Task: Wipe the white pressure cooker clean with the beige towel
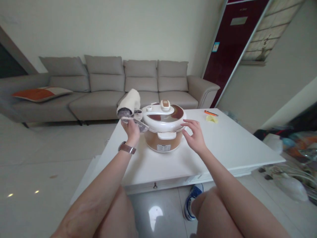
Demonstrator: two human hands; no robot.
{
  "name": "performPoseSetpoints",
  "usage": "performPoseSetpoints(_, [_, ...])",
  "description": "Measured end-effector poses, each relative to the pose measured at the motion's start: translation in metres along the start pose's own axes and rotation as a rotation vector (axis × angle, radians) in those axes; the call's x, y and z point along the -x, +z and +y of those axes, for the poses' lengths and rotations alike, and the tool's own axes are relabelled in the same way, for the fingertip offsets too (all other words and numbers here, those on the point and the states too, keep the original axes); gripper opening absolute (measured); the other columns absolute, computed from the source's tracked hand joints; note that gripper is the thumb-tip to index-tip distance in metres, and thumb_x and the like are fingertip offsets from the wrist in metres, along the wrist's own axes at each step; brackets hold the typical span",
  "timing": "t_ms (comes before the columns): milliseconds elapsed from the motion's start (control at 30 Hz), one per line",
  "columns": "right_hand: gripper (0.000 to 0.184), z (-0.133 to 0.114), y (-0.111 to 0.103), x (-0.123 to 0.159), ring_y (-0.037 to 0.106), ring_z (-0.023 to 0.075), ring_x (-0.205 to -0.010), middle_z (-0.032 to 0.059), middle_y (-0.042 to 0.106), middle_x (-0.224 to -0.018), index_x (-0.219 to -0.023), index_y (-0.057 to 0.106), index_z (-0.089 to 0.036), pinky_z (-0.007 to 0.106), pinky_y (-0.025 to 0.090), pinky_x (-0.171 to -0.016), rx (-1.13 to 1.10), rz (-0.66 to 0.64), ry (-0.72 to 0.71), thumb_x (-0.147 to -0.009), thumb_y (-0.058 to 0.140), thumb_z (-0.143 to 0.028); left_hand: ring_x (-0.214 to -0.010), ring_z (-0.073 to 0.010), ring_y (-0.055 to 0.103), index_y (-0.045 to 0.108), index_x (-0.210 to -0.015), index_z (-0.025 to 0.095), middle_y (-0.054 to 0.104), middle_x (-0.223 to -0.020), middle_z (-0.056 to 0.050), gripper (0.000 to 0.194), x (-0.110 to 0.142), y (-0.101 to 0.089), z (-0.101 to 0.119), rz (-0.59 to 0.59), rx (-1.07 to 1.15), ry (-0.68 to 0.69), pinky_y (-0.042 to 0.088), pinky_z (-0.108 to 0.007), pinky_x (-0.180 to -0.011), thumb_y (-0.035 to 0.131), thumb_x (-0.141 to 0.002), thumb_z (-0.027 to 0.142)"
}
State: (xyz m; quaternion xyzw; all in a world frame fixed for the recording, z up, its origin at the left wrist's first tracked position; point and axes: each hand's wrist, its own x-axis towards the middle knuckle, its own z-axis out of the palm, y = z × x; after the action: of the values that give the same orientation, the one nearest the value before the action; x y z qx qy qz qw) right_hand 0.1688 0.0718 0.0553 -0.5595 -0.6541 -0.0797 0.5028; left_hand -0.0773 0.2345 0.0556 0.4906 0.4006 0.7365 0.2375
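A cream and brown electric cooker (163, 130) with a white lid stands on the white table (230, 145). My left hand (131, 128) is closed round a folded cream and grey cloth (128, 104), held up at the cooker's left side, touching the lid's edge. A watch is on that wrist. My right hand (195, 134) hovers just to the right of the cooker with its fingers spread and holds nothing.
An orange pen (211, 113) and a yellow scrap (212, 118) lie at the table's far right. A grey sofa (106, 89) with an orange cushion (39, 93) stands behind. Bags and clutter (289, 155) crowd the floor at the right. My knees and a blue shoe (192, 200) are below the table's front edge.
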Motion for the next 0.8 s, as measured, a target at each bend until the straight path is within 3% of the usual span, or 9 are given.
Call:
performPoseSetpoints(33, [0.017,0.000,0.002,-0.001,0.058,0.0307,-0.121,0.0086,0.071,-0.126,-0.104,0.073,-0.025,0.056,0.044,-0.108,-0.014,0.002,0.004,-0.090,0.063,-0.023,-0.120,-0.0255,0.068,0.066,-0.126,0.016,0.077,-0.116,-0.012,0.039,-0.003,0.005,0.008,-0.050,-0.071,0.031,0.049,-0.041,-0.111,0.048,-0.092,0.022])
performPoseSetpoints(100, [0.017,0.000,0.007,-0.001,0.058,0.0307,-0.121,0.0089,0.071,-0.125,-0.103,0.073,-0.025,0.055,0.045,-0.108,-0.038,0.000,0.021,-0.090,0.062,-0.023,-0.130,-0.0293,0.063,0.067,-0.126,0.018,0.074,-0.127,-0.013,0.040,-0.005,0.016,0.024,-0.278,-0.289,0.161,0.043,-0.046,-0.117,0.059,-0.087,0.022])
performPoseSetpoints(200, [0.016,0.001,0.012,-0.001,0.058,0.0314,-0.120,0.0091,0.071,-0.124,-0.101,0.074,-0.025,0.056,0.045,-0.107,-0.058,-0.018,0.047,-0.089,0.062,-0.024,-0.146,-0.0330,0.048,0.065,-0.133,0.020,0.064,-0.146,-0.014,0.050,-0.005,0.034,0.047,-0.605,-0.647,0.412,0.025,-0.052,-0.127,0.067,-0.083,0.019])
performPoseSetpoints(300, [0.016,0.003,0.012,0.001,0.057,0.0319,-0.121,0.0090,0.072,-0.124,-0.100,0.074,-0.025,0.057,0.045,-0.107,-0.078,-0.043,0.048,-0.088,0.063,-0.024,-0.134,-0.0360,0.058,0.068,-0.128,0.014,0.071,-0.133,-0.019,0.040,-0.012,0.054,0.062,-0.700,-0.889,0.491,0.026,-0.055,-0.124,0.061,-0.090,0.027])
performPoseSetpoints(433, [0.017,0.005,0.003,0.001,0.057,0.0320,-0.121,0.0091,0.071,-0.125,-0.100,0.074,-0.025,0.057,0.044,-0.107,-0.089,-0.031,0.058,-0.088,0.063,-0.024,-0.114,-0.0356,0.070,0.073,-0.119,0.014,0.077,-0.113,-0.020,0.037,-0.028,0.069,0.069,-0.733,-1.015,0.395,0.043,-0.049,-0.109,0.053,-0.095,0.034])
performPoseSetpoints(600, [0.018,0.004,-0.013,0.002,0.057,0.0316,-0.121,0.0093,0.071,-0.123,-0.100,0.074,-0.025,0.057,0.043,-0.108,-0.108,0.005,0.071,-0.088,0.062,-0.023,-0.124,-0.0341,0.065,0.070,-0.128,0.014,0.073,-0.129,-0.018,0.043,-0.021,0.051,0.055,-0.689,-0.833,0.464,0.044,-0.044,-0.110,0.060,-0.089,0.028])
performPoseSetpoints(700, [0.016,0.003,-0.022,0.003,0.057,0.0311,-0.121,0.0088,0.071,-0.122,-0.099,0.074,-0.025,0.056,0.043,-0.108,-0.131,0.019,0.067,-0.088,0.063,-0.023,-0.129,-0.0316,0.062,0.069,-0.130,0.015,0.071,-0.134,-0.015,0.047,-0.006,0.040,0.046,-0.577,-0.666,0.419,0.041,-0.043,-0.115,0.062,-0.084,0.021])
performPoseSetpoints(800, [0.016,0.002,-0.026,0.005,0.057,0.0305,-0.121,0.0083,0.072,-0.121,-0.098,0.074,-0.026,0.055,0.043,-0.108,-0.150,0.031,0.067,-0.088,0.062,-0.022,-0.120,-0.0276,0.067,0.067,-0.131,0.017,0.074,-0.127,-0.011,0.044,0.009,0.048,0.051,-0.378,-0.481,0.272,0.047,-0.040,-0.109,0.056,-0.088,0.021])
